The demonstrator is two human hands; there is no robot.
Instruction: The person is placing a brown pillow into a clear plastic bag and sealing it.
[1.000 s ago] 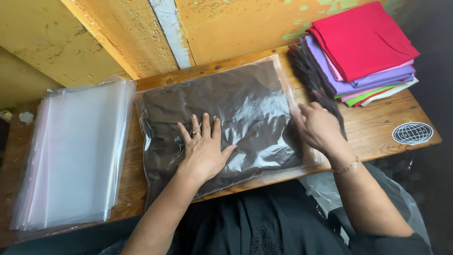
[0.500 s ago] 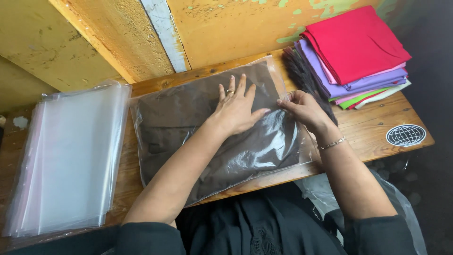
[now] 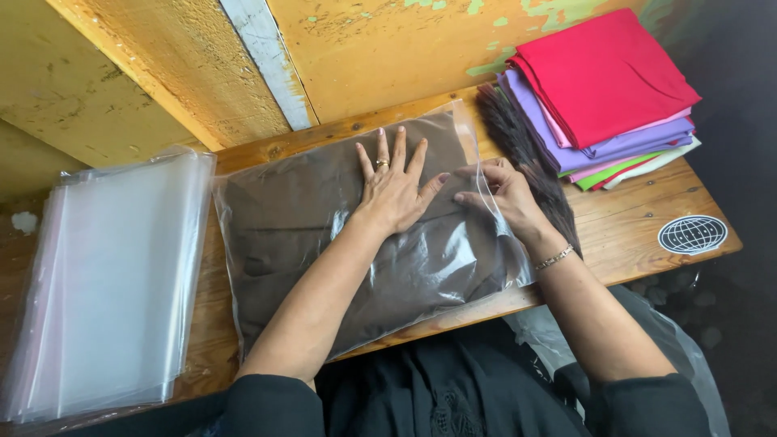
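1. The left hand [image 3: 394,188] lies flat, fingers spread, on the bagged brown cloth [image 3: 356,235] at frame centre.
2. The right hand [image 3: 495,188] pinches the bag's right edge with curled fingers.

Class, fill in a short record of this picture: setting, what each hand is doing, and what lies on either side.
Setting: wooden table against a yellow wall
Left hand: flat on the clear bag of brown cloth
Right hand: fingers at the bag's open end
Person's left side: stack of empty clear bags
Person's right side: pile of folded coloured cloths, red on top
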